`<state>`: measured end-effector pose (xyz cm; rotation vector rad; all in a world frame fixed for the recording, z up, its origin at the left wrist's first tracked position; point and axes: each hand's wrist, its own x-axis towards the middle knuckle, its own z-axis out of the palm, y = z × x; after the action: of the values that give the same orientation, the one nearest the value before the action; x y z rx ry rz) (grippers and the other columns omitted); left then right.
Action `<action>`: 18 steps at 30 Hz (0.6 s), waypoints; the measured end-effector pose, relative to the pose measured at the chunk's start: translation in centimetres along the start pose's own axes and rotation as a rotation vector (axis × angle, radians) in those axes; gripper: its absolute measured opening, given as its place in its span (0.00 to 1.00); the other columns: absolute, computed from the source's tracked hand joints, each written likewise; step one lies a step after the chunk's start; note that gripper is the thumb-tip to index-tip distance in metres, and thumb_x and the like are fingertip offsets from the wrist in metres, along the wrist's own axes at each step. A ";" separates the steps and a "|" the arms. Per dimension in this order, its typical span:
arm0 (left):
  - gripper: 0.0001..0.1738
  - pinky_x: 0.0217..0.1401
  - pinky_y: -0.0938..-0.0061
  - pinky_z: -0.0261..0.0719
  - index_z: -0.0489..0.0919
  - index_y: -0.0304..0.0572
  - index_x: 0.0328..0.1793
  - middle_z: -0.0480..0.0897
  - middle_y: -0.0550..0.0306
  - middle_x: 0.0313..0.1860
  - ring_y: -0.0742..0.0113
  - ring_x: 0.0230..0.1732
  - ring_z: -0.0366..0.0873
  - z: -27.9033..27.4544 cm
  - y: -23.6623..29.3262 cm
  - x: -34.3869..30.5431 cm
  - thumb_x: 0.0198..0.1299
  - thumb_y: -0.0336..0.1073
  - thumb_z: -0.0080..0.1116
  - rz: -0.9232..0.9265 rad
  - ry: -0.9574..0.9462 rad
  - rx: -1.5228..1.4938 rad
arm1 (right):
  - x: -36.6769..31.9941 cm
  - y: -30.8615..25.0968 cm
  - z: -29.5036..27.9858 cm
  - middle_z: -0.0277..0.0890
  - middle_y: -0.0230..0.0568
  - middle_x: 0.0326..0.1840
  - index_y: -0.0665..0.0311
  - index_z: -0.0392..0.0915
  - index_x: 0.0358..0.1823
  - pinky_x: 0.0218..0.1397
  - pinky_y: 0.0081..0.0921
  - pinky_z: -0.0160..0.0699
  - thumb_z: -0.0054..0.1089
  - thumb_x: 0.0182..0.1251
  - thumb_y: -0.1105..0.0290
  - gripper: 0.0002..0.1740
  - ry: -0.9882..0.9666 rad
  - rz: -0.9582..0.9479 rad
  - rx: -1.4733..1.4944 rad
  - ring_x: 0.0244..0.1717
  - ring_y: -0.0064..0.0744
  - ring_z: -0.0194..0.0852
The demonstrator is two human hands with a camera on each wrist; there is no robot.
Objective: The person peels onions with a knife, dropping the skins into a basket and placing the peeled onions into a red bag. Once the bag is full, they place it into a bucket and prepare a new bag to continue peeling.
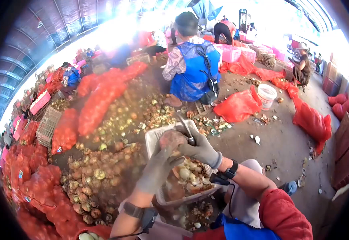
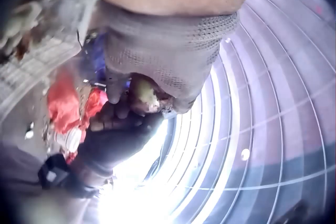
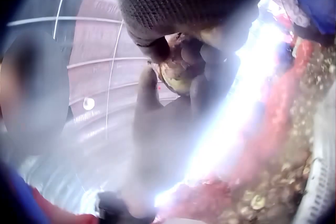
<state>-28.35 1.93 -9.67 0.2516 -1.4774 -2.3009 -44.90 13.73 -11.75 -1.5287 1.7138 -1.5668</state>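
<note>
Both hands wear grey gloves and meet over a white crate (image 1: 184, 200). The left hand (image 1: 156, 170) holds a reddish onion (image 1: 172, 139), its fingers curled round it. From the other side, the right hand (image 1: 201, 151) grips a knife (image 1: 185, 127) with a curved metal blade, and its fingers lie close against the onion. In the left wrist view, the onion (image 2: 144, 97) shows a pale green patch between the left hand (image 2: 160, 50) and the darker right hand (image 2: 118, 140). The right wrist view shows the onion (image 3: 177, 74) between the fingers, with the blade not distinguishable.
Peeled onions and skins (image 1: 188, 174) lie in the crate. Loose onions (image 1: 98, 176) cover the floor at left, beside red mesh sacks (image 1: 42, 180). A person in a blue vest (image 1: 194, 72) sits just ahead. A white bucket (image 1: 266, 96) stands at right near red sacks.
</note>
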 end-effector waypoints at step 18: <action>0.32 0.73 0.65 0.76 0.68 0.34 0.74 0.80 0.46 0.67 0.59 0.69 0.78 -5.0 -4.1 -0.4 0.71 0.42 0.65 0.215 0.058 -0.603 | -2.6 -1.1 3.5 0.77 0.50 0.29 0.70 0.76 0.52 0.40 0.38 0.77 0.47 0.75 0.77 0.10 -0.153 -0.112 0.050 0.33 0.45 0.80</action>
<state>-27.14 -0.51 -15.52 -0.0145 -0.6873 -2.4050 -40.59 14.46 -12.89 -1.6989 1.5190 -1.4905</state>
